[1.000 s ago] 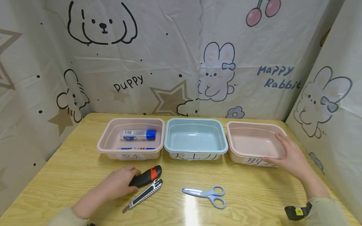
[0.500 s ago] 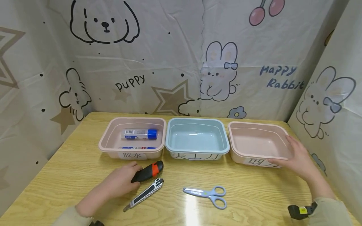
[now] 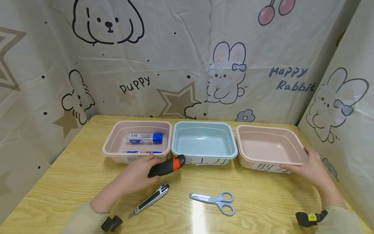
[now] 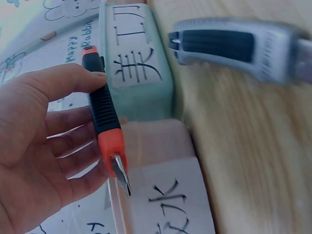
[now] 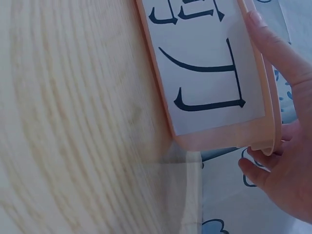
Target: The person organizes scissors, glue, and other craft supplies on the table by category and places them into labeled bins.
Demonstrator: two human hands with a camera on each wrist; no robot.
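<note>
My left hand (image 3: 137, 174) grips a black and orange utility knife (image 3: 166, 167) off the table, in front of the left pink bin (image 3: 106, 150). In the left wrist view the thumb lies on its black handle (image 4: 103, 114); a metal tip shows beyond the orange end. My right hand (image 3: 311, 167) holds the front right corner of the right pink bin (image 3: 270, 146), thumb along the front rim and fingers around the end. A grey and black snap-off cutter (image 3: 150, 200) lies on the table left of light blue scissors (image 3: 213, 201).
A light blue bin (image 3: 204, 155) stands between the two pink ones, all with paper labels in front. Inside the left bin are a glue tube (image 3: 145, 138) and another blue item (image 3: 143, 152). Printed cloth (image 3: 175, 65) hangs behind the wooden table (image 3: 248, 201) and at both sides.
My left hand has raised the utility knife from the table and moved it right, toward the blue bin. My right hand has shifted outward along the right bin's corner. Cutter and scissors stay put.
</note>
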